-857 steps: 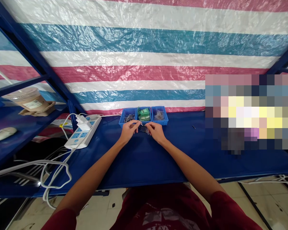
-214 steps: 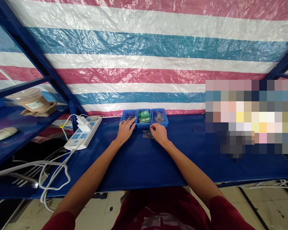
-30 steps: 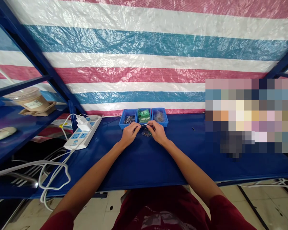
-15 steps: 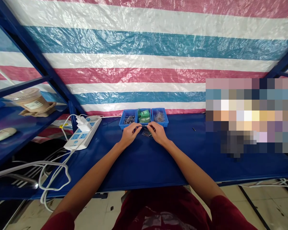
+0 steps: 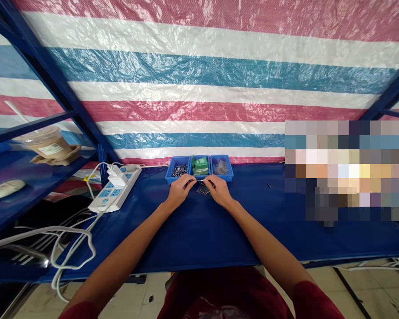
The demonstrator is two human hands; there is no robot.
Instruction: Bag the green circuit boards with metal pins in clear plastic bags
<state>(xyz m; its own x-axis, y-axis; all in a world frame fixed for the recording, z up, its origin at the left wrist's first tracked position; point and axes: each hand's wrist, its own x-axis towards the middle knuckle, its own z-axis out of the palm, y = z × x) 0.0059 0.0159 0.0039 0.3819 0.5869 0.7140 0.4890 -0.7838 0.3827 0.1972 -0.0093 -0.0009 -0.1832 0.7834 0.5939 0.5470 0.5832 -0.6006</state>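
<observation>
My left hand [image 5: 180, 189] and my right hand [image 5: 218, 189] meet fingertip to fingertip over the table, both closed in a pinch. Between them is a small thin rod-like piece [image 5: 200, 180], partly covered by the fingers and too small to name. Under the fingertips lies a small clear packet [image 5: 203, 189] with dark bits in it. Just beyond my hands stand three blue bins in a row. The left bin [image 5: 168, 178] contains many small metallic and dark pieces, the middle one green packets [image 5: 200, 165], the right one clear plastic bags [image 5: 221, 167].
A white power strip [image 5: 115, 195] with a plugged-in charger and loose white cables [image 5: 92, 243] lies to the left. A lidded drink cup [image 5: 49, 144] and a mouse [image 5: 5, 188] sit on the left shelf. One small dark piece [image 5: 268, 184] lies right; a blurred area covers the far right.
The camera view has tilted up slightly, so the scene sits a little lower. My hands keep their pinch on the thin piece, with little visible movement.
</observation>
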